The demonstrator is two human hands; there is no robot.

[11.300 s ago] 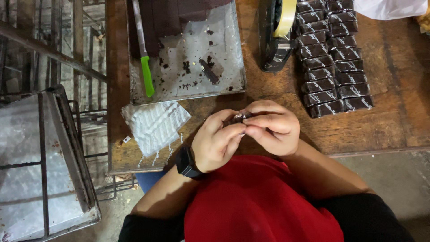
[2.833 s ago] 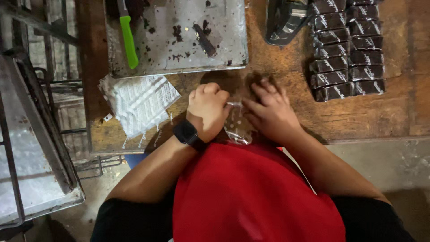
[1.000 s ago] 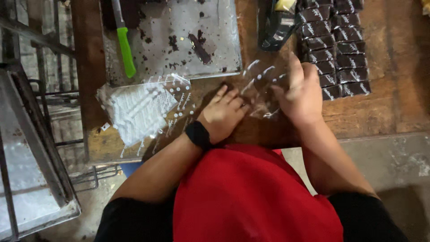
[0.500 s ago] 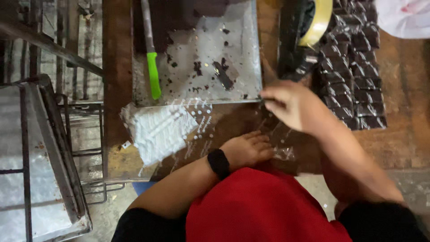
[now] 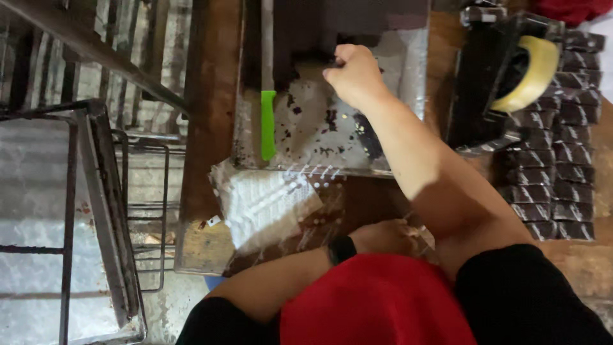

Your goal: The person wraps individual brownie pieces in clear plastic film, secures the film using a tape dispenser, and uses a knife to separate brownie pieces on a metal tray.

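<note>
Over the metal tray (image 5: 408, 57), the right hand (image 5: 357, 76) reaches.

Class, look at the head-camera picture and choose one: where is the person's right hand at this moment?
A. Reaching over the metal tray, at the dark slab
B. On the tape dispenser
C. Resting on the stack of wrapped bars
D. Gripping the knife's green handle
A: the right hand is stretched out over the metal tray at the edge of the dark slab, apart from the green-handled knife.
</note>
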